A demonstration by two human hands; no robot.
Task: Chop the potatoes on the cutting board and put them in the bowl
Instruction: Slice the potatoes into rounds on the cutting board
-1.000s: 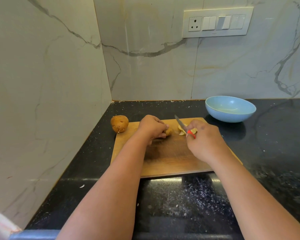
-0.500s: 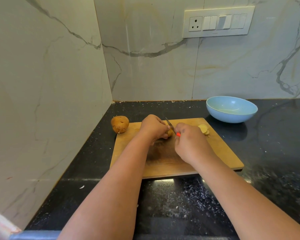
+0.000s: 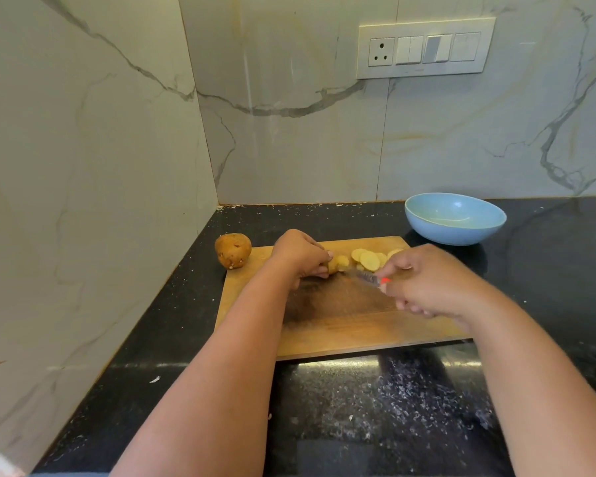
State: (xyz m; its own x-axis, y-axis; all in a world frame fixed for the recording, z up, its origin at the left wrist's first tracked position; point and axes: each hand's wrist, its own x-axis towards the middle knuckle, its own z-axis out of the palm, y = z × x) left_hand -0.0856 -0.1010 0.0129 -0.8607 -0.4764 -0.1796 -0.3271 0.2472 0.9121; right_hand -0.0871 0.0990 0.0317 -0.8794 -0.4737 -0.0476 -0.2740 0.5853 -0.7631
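A wooden cutting board lies on the black counter. My left hand grips a partly cut potato on the board, its pale cut face turned to the right. My right hand holds a knife with a red handle, the blade lying low just right of that potato. Several pale potato slices lie on the board behind the blade. A whole brown potato sits at the board's back left corner. The light blue bowl stands behind the board to the right, with nothing in it.
Marble walls close in on the left and at the back, meeting in a corner. A switch panel with a socket is on the back wall. The black speckled counter stretches toward me and to the right.
My right hand has drawn the knife back to the right, off the potato. More slices now show behind the blade. My left hand has stayed on the potato.
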